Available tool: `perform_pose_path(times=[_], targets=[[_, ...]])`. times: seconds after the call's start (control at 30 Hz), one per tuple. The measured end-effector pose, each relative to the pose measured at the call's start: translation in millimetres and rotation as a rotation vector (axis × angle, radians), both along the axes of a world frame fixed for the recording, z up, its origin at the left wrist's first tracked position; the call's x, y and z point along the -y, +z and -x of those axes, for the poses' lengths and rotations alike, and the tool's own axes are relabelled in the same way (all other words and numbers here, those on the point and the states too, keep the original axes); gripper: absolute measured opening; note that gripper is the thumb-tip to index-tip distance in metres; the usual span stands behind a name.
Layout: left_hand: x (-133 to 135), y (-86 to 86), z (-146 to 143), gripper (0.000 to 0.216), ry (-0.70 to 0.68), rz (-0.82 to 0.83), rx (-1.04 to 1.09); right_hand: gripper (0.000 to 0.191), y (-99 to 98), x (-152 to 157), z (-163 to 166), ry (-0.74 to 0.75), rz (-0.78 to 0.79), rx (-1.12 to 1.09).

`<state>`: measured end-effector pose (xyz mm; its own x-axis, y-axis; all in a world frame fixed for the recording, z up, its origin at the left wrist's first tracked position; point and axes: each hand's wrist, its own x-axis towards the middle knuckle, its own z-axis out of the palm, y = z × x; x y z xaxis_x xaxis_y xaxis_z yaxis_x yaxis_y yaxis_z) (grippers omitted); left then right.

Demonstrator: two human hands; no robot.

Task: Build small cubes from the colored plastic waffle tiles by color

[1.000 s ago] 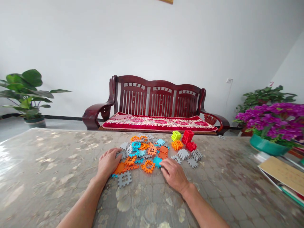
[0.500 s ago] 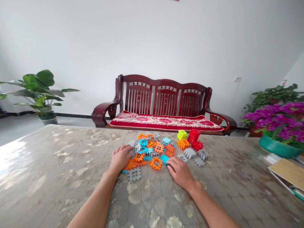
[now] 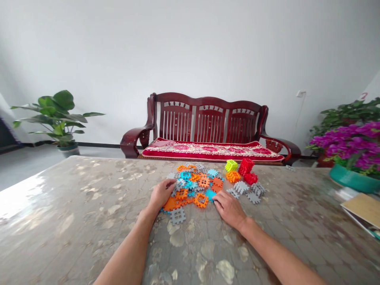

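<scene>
A pile of flat, notched interlocking plastic tiles (image 3: 204, 181) in orange, blue and grey lies on the table. At its left edge is my left hand (image 3: 162, 194), palm down, fingers stretched toward the grey tiles and holding nothing that I can see. My right hand (image 3: 228, 208) rests at the pile's right side, fingers curled beside a blue tile (image 3: 210, 195). Whatever lies under those fingers is hidden. Between the hands, nearer me, are an orange tile with a round opening (image 3: 201, 200) and a grey windowed tile (image 3: 177, 215).
Joined cubes stand right of the pile: yellow-green (image 3: 230, 165), orange (image 3: 232, 176) and red (image 3: 246, 167). Grey tiles (image 3: 241, 187) lie before them. A teal flower pot (image 3: 350, 178) and a tan board (image 3: 363, 208) sit at the table's right. Behind is a wooden bench (image 3: 209, 122).
The view has shifted, so everything appears a little farther right. My left hand's fingers now point more rightward into the pile's edge. My right hand stays beside the blue tile.
</scene>
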<state>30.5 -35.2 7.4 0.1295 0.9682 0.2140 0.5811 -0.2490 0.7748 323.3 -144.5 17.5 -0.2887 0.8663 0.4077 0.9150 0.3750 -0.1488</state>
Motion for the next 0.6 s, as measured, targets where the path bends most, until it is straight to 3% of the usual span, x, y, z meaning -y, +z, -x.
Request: perform_pose_path(times=[0.13,0.3,0.47,0.6], targets=[[-3.9,-1.5,0.0,0.046,0.019,0.029,0.337,0.021,9.1,-11.6,8.4,-0.067,0.040,-0.006],[-2.4,-0.3,3.7,0.068,0.024,0.143,0.647,0.018,12.1,-31.9,27.8,-0.085,-0.076,-0.046],[-1.6,0.0,5.8,0.073,0.037,0.180,0.721,0.023,18.5,-47.2,41.4,0.031,-0.100,0.137],[-6.9,-4.7,2.9,0.068,0.054,0.181,0.639,0.021,23.0,-55.5,43.8,0.030,-0.112,0.243]])
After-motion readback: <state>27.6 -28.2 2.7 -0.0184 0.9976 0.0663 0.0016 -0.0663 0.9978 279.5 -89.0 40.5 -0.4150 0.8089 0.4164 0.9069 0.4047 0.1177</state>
